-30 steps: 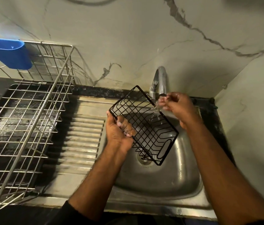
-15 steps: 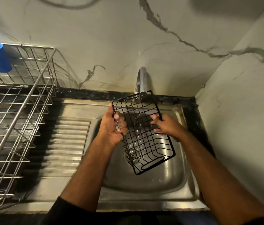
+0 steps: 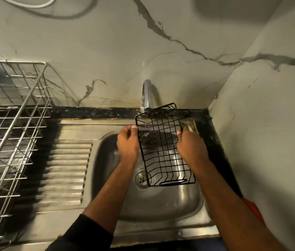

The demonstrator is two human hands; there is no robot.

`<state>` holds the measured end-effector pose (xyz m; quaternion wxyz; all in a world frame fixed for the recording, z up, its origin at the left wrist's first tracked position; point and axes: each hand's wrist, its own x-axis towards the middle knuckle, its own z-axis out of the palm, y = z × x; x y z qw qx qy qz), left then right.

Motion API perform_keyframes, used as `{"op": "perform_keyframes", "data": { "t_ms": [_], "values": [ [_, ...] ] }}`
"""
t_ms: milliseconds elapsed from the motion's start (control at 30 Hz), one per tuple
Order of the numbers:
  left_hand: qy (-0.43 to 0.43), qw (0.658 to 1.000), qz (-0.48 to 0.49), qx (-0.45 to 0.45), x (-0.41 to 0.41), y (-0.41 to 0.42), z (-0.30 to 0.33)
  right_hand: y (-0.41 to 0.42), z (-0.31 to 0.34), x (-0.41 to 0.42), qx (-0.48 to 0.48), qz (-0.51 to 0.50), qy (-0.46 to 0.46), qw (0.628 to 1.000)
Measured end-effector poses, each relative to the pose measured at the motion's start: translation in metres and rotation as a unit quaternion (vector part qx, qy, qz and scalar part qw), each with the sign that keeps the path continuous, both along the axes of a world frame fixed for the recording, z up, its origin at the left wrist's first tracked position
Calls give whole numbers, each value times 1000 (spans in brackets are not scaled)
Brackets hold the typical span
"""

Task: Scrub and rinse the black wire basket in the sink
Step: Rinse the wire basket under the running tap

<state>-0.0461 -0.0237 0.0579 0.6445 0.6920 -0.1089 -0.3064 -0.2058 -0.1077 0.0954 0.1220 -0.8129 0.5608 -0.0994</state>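
We hold the black wire basket (image 3: 163,147) over the sink (image 3: 161,205) with both hands, one on each long side. A second ago only our left hand (image 3: 127,142) carried it, tilted, while our right hand (image 3: 191,145) was up at the tap (image 3: 147,96); half a second ago the right hand came down onto the wires. Now the basket has swung round so its length runs away from us, the far end up under the spout and the near end low over the drain (image 3: 141,179). The left grip has slid to the outer left rim, with fingers curled at the edge; the right grip closes round the right rim, thumb on top. We cannot tell how firmly either holds, since the fingers are hidden behind the wires.

No stream of water is plain to us at the spout, so whether the tap is running we cannot say. We judge that the two-handed hold means rinsing is the step in hand, the basket being turned so that water reaches each face. No scrubber shows in either hand. To our left, on the worktop, stands a steel dish rack (image 3: 11,134), likely where the basket goes once rinsed.
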Motion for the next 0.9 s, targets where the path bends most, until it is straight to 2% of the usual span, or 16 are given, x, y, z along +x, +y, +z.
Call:
{"op": "perform_keyframes", "data": {
  "t_ms": [67, 133, 267, 433, 767, 900],
  "values": [
    [40, 995, -68, -56, -8, -16, 6, -2, 2, -3, -2, -9, 1, 1000],
    [124, 980, -123, -96, -10, -36, 11, -2, 4, -4, -10, -10, 9, 1000],
    [303, 944, -81, -106, -2, -66, 15, -2, 5, -5, -28, -6, 22, 999],
    [373, 920, -93, -76, 2, -66, 9, -10, -6, -14, -21, -19, 17, 999],
    [341, 933, -98, -58, 8, -65, -2, -10, -23, -16, -16, -11, 41, 999],
    [211, 971, -109, -29, 11, -66, -1, -10, -26, -13, 2, -20, 28, 999]
  ]
}}
